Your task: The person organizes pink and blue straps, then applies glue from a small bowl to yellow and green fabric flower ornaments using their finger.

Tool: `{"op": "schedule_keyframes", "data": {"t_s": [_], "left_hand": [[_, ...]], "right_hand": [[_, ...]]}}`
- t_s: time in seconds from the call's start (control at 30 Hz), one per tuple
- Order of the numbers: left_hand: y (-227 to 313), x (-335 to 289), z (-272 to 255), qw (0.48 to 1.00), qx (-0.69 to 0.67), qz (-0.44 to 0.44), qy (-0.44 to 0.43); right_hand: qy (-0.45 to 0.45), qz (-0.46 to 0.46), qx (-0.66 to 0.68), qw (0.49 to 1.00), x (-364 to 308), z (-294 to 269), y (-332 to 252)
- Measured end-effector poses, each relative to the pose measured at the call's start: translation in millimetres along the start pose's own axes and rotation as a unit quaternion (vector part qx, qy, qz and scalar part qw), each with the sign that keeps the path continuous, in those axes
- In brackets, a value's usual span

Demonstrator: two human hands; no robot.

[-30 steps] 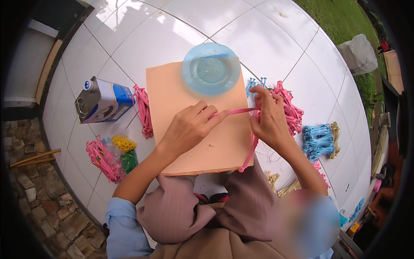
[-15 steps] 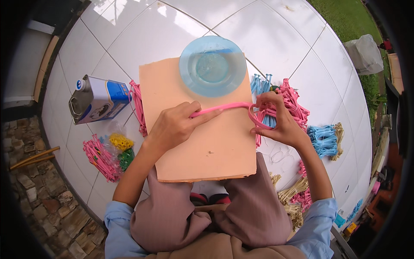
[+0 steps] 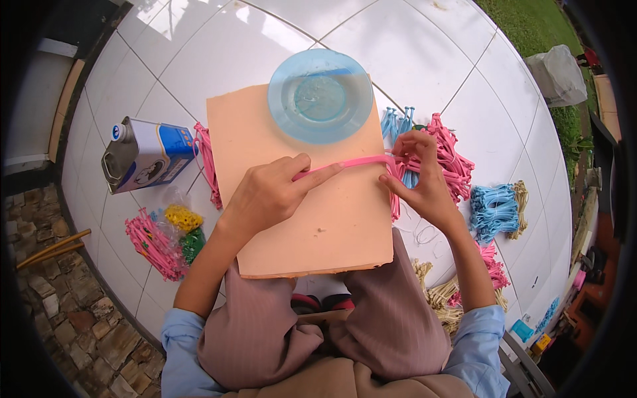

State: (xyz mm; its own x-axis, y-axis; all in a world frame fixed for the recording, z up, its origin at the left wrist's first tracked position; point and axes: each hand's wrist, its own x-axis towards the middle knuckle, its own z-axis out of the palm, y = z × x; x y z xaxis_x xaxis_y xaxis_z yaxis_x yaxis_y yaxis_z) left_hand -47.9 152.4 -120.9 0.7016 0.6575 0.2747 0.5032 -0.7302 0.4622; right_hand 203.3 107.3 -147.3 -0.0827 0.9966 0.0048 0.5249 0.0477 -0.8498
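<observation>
Okay, left hand (image 3: 267, 194) closed on pink strip (image 3: 363, 161); right hand (image 3: 426, 185) half-open at strip's bend, thumb apart.

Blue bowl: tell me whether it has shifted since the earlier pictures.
No, not visibly: the blue bowl keeps its place on the tan board, its far rim just short of the same floor-tile crossing.

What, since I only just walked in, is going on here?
A person's left hand holds a pink strip over a flat board. The right hand is at the strip's right-hand part, though whether it grips is unclear. A blue bowl sits at the board's far edge, and a pink bundle lies on the tiled floor to the right.
</observation>
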Motion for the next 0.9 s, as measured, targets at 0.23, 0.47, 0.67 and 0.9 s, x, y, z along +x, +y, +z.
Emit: {"op": "schedule_keyframes", "data": {"t_s": [0.23, 0.47, 0.67, 0.9], "left_hand": [[-8, -2, 8, 1.000, 0.002, -0.022, 0.013], [-10, -2, 11, 1.000, 0.002, -0.022, 0.009], [-11, -2, 12, 1.000, 0.020, -0.019, 0.012], [-8, -1, 14, 0.999, 0.036, -0.015, 0.006]], "right_hand": [[-0.033, -0.105, 0.029, 0.993, 8, -5, 8], [-0.022, -0.134, 0.065, 0.989, 6, 4, 17], [-0.012, -0.173, 0.062, 0.983, 4, 6, 24], [0.006, -0.154, 0.095, 0.983, -1, 11, 38]]}}
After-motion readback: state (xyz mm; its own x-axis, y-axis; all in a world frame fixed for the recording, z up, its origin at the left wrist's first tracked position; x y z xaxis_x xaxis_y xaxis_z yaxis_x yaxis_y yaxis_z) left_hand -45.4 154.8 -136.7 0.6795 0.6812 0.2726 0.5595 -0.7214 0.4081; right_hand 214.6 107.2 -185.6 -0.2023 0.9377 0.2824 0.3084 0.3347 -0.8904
